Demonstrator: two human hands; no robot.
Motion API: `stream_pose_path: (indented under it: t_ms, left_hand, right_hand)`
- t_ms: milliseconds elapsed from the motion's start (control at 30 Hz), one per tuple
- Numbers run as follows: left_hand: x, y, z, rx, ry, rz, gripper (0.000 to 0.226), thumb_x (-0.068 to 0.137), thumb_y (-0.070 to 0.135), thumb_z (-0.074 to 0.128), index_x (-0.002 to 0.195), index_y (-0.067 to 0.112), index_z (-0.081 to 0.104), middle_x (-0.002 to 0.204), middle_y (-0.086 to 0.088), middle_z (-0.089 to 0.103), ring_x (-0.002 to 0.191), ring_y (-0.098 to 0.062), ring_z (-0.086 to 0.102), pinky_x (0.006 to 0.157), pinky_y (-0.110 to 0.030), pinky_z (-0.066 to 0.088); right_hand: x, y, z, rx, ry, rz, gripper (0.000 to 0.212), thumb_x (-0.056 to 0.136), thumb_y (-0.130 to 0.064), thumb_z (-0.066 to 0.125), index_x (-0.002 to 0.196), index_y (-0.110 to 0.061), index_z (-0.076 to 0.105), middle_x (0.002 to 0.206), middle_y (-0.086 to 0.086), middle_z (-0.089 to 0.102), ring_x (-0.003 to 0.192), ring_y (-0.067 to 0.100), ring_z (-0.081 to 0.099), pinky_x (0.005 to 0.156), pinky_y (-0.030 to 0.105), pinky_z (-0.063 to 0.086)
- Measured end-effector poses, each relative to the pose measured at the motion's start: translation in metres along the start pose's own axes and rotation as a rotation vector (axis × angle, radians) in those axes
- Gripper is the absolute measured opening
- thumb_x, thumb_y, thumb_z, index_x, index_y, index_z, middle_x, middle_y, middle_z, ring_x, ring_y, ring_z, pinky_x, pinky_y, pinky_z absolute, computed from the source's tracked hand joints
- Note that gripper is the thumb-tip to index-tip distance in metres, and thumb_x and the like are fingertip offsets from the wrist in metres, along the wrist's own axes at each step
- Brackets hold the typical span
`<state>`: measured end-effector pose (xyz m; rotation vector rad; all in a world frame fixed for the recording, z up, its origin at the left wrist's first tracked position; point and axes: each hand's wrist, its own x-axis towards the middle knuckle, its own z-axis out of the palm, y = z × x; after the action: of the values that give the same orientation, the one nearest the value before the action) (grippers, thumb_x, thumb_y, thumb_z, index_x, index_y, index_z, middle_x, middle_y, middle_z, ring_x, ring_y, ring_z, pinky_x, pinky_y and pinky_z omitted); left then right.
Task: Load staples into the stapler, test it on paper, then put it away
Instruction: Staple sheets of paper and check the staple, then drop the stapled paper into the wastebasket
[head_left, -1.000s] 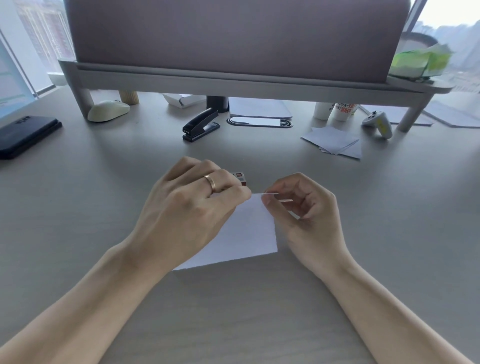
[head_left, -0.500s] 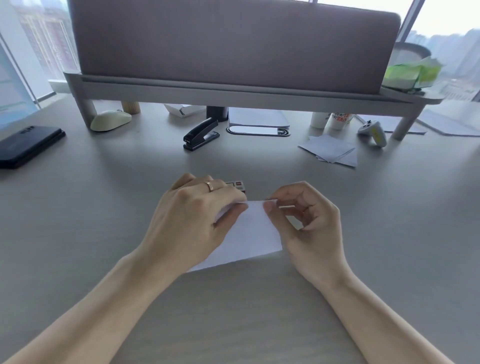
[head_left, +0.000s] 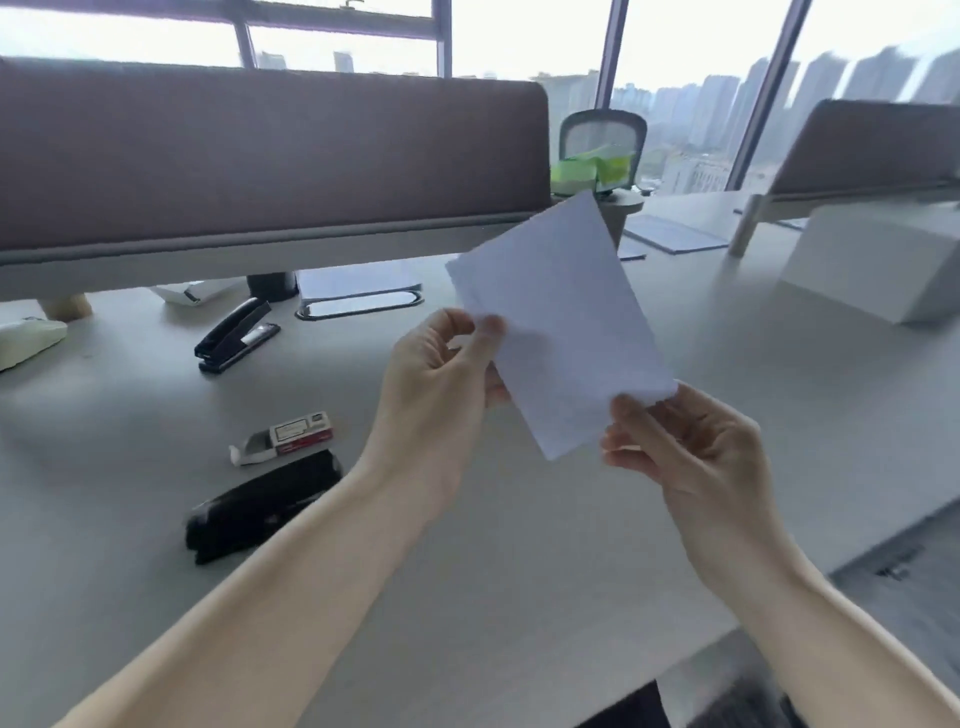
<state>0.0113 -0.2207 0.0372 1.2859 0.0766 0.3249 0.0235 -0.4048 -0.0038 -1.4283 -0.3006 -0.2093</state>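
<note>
Both my hands hold a white sheet of paper (head_left: 561, 317) up in the air above the desk. My left hand (head_left: 441, 379) pinches its near left edge between thumb and fingers. My right hand (head_left: 680, 447) pinches its lower right corner. A black stapler (head_left: 260, 506) lies flat on the desk to the left of my left forearm. Just behind it sits a small red and white staple box (head_left: 291, 436) with its tray slid partly out. A second black stapler (head_left: 236, 335) stands farther back, under the shelf.
A grey desk shelf (head_left: 260, 249) with a brown divider panel runs across the back. Under it lie a cream mouse (head_left: 26, 338), a small white box (head_left: 192, 291) and a clipboard (head_left: 358, 291). A white box (head_left: 878, 260) stands at right; the desk edge (head_left: 779, 608) falls off at lower right.
Both hands have lifted the paper off the desk and raised it to the right. The view swung up and right, uncovering the black stapler and the staple box on the desk.
</note>
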Motion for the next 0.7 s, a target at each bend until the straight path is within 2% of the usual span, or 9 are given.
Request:
stream_pose_path:
  t_ms: [67,167,300,500,600,667,700]
  left_hand:
    - [-0.003,-0.017,0.028,0.085,-0.118,-0.048,0.015,0.105,0.015,0.059,0.093,0.012,0.068,0.103,-0.019,0.079,0.082,-0.023,0.078,0.083,-0.038,0.063]
    - [-0.009,-0.043,0.073,0.173,-0.262,-0.093,0.017,0.103,0.017,0.062,0.087,0.012,0.064,0.087,-0.010,0.081,0.073,-0.019,0.078,0.070,-0.027,0.059]
    - [-0.014,-0.076,0.139,0.246,-0.396,-0.112,0.015,0.104,0.020,0.061,0.091,0.014,0.066,0.087,-0.003,0.082,0.073,-0.015,0.076,0.074,-0.031,0.056]
    - [-0.031,-0.120,0.250,0.344,-0.638,-0.078,0.011,0.105,0.019,0.059,0.097,0.015,0.065,0.083,0.004,0.081,0.071,-0.010,0.074,0.069,-0.025,0.057]
    - [-0.044,-0.136,0.298,0.397,-0.799,0.003,0.012,0.103,0.019,0.062,0.092,0.019,0.067,0.081,0.007,0.081,0.073,-0.009,0.074,0.071,-0.025,0.058]
    - [-0.053,-0.150,0.325,0.488,-0.917,0.116,0.012,0.101,0.020,0.065,0.091,0.024,0.069,0.083,0.010,0.081,0.077,-0.007,0.075,0.075,-0.027,0.059]
    - [-0.055,-0.157,0.336,0.531,-0.976,0.180,0.010,0.100,0.021,0.066,0.092,0.025,0.070,0.085,0.011,0.081,0.078,-0.006,0.075,0.075,-0.025,0.057]
  right_hand:
    - [0.001,-0.010,-0.050,-0.065,0.150,-0.006,0.016,0.094,-0.012,0.074,0.078,-0.015,0.073,0.060,-0.005,0.070,0.058,0.008,0.068,0.063,0.021,0.063]
    - [-0.005,-0.024,-0.120,-0.148,0.300,0.006,0.019,0.097,-0.011,0.073,0.080,-0.019,0.074,0.059,-0.006,0.071,0.057,0.006,0.068,0.064,0.019,0.063]
    - [-0.027,-0.035,-0.206,-0.283,0.468,-0.011,0.024,0.099,-0.012,0.074,0.079,-0.025,0.075,0.061,-0.008,0.073,0.058,0.006,0.069,0.066,0.021,0.064]
    - [-0.094,-0.035,-0.332,-0.531,0.757,0.011,0.023,0.100,-0.011,0.073,0.081,-0.024,0.072,0.059,-0.012,0.073,0.055,0.002,0.067,0.063,0.020,0.063]
    - [-0.133,-0.022,-0.376,-0.683,0.858,0.095,0.026,0.100,-0.015,0.074,0.079,-0.029,0.070,0.064,-0.007,0.074,0.055,0.001,0.067,0.061,0.022,0.061]
    - [-0.160,-0.011,-0.398,-0.801,0.906,0.165,0.020,0.099,-0.019,0.075,0.082,-0.030,0.071,0.074,-0.004,0.075,0.063,0.001,0.071,0.068,0.023,0.062]
    - [-0.173,-0.004,-0.409,-0.861,0.928,0.204,0.016,0.098,-0.020,0.076,0.085,-0.028,0.072,0.078,-0.005,0.076,0.070,0.008,0.075,0.073,0.029,0.064]
